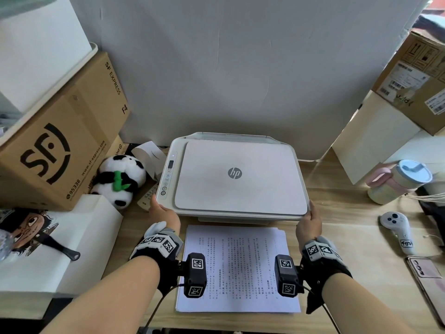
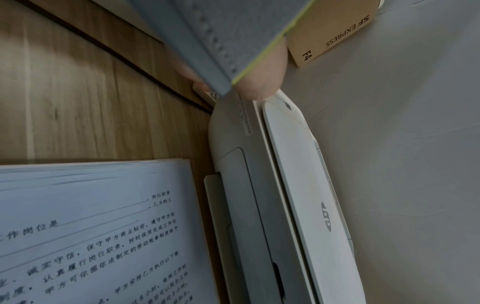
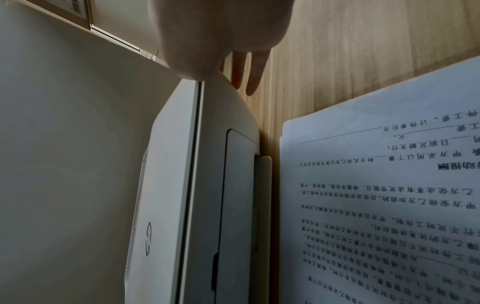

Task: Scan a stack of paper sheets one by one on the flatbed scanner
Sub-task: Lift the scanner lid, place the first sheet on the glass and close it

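My left hand (image 1: 166,214) sits on the front-left corner of the scanner (image 1: 168,174), grip I cannot tell, my right hand (image 1: 309,224) straight-fingered at its front-right, and lifting the lid (image 1: 240,189) lopsidedly could skid the scanner onto the stack (image 1: 237,268) just in front.

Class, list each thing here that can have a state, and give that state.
scanner, lid closed
paper stack, lying flat, print up
left hand, touching scanner's front-left corner
right hand, fingers straight, at front-right corner
tumbler, lid on
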`<state>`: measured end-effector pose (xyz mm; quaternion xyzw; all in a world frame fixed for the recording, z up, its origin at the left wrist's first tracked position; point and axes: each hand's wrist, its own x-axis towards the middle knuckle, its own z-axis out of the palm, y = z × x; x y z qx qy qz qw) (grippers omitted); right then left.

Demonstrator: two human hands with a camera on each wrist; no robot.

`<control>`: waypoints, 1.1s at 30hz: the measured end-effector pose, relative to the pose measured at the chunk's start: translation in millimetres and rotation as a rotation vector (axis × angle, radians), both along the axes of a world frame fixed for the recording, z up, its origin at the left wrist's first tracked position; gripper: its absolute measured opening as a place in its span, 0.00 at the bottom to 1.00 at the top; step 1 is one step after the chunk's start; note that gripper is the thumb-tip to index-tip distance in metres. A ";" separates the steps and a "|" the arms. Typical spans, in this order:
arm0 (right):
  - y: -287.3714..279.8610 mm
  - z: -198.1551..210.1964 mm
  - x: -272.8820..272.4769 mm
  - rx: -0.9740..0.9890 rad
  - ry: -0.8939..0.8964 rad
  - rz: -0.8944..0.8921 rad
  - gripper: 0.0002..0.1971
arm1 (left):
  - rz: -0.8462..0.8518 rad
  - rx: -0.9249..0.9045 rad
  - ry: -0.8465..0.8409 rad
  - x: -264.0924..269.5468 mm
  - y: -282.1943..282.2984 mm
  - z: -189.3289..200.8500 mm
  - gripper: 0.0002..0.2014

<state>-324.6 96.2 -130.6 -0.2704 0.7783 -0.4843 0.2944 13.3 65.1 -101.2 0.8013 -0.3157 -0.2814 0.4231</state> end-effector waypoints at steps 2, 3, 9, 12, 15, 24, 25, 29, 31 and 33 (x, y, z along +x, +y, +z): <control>0.9 3.0 4.3 -0.024 -0.028 -0.083 0.19 | 0.000 0.001 -0.008 0.7 -0.3 -1.8 0.24; 1.4 5.4 6.8 -0.030 -0.025 -0.108 0.19 | 0.002 0.004 -0.011 1.0 -0.5 -2.2 0.24; 2.4 7.6 8.7 -0.039 -0.030 -0.116 0.19 | 0.001 -0.005 0.011 1.1 -1.0 -3.7 0.23; 2.6 6.0 8.7 -0.037 -0.024 -0.123 0.19 | 0.005 -0.024 0.008 1.5 -1.6 -6.2 0.23; 3.5 5.7 8.9 -0.044 -0.020 -0.118 0.20 | 0.007 -0.038 0.006 1.4 -1.8 -7.3 0.24; 1.6 2.1 8.0 -0.053 -0.040 -0.127 0.19 | 0.015 -0.056 0.004 0.4 -1.7 -9.0 0.24; 1.6 2.1 8.3 -0.055 -0.044 -0.131 0.19 | 0.016 -0.057 0.005 0.3 -1.6 -9.2 0.24; 1.1 -0.2 6.9 -0.055 -0.046 -0.140 0.19 | 0.013 -0.058 0.000 -0.7 -0.7 -7.2 0.24; 1.0 -1.1 6.3 -0.060 -0.044 -0.142 0.19 | 0.013 -0.051 0.000 -0.2 -0.2 -7.2 0.24; 0.8 -0.4 6.0 -0.068 -0.046 -0.140 0.19 | 0.012 -0.041 -0.003 0.4 0.0 -7.5 0.24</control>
